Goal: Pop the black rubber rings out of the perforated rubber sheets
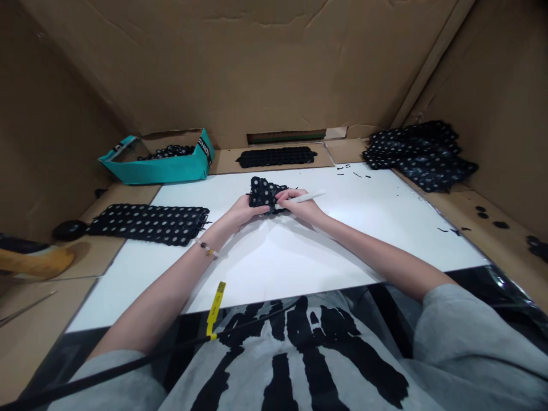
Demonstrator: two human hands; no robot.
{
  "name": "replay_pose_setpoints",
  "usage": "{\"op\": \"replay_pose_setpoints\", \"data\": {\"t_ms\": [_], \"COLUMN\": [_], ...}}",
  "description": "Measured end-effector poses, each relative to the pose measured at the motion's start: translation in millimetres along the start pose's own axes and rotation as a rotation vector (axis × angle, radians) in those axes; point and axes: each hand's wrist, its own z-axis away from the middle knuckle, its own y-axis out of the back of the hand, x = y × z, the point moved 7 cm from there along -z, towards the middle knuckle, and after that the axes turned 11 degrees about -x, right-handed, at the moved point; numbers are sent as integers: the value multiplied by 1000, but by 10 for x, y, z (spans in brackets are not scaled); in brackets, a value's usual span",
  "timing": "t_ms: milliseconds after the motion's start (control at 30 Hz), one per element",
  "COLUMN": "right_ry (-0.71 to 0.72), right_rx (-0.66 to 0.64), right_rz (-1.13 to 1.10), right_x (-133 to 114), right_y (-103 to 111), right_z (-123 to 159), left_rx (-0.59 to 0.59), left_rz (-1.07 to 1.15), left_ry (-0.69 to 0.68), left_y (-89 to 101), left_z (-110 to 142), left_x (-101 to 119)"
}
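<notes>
My left hand (pixel 244 211) and right hand (pixel 301 206) grasp the black dotted fabric (pixel 264 193); my right fingers (pixel 285 197) also clench a white pen (pixel 309 197).

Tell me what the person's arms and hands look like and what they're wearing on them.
The left hand and right hand are bare, with no gloves. The left wrist wears a beaded bracelet of pale and dark beads. The forearms end at the grey sleeves of a T-shirt with a black print. A black cable with a yellow tag runs past the left arm.
</notes>
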Motion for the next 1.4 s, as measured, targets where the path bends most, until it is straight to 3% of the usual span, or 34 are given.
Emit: {"op": "replay_pose_setpoints", "data": {"t_ms": [167,367,567,767,867,1000,1167,1400], "right_ry": [-1,149,121,-29,-42,4,41,-28], "right_rx": [5,51,42,54,102,65,27,55], "right_rz": [9,354,434,244,134,51,94,51], "right_x": [11,-27,-55,20,10,-41,-44,16], "right_y": [-12,-88,-64,115,182,98,-24,9], "right_z": [7,25,40,9,5,12,31,39], "left_rx": [31,-13,-17,67,88,83,64,82], "left_rz": [22,136,97,-190,-166,-114,-168,-49], "left_ry": [-8,-22,-6,26,-25,-61,-85,-59], "left_y": [-9,-61,-43,62,82,66,43,63], "left_z": [2,15,26,33,10,-18,0,-13], "left_x": [-27,-23,17,52,39,-1,33,-23]}}
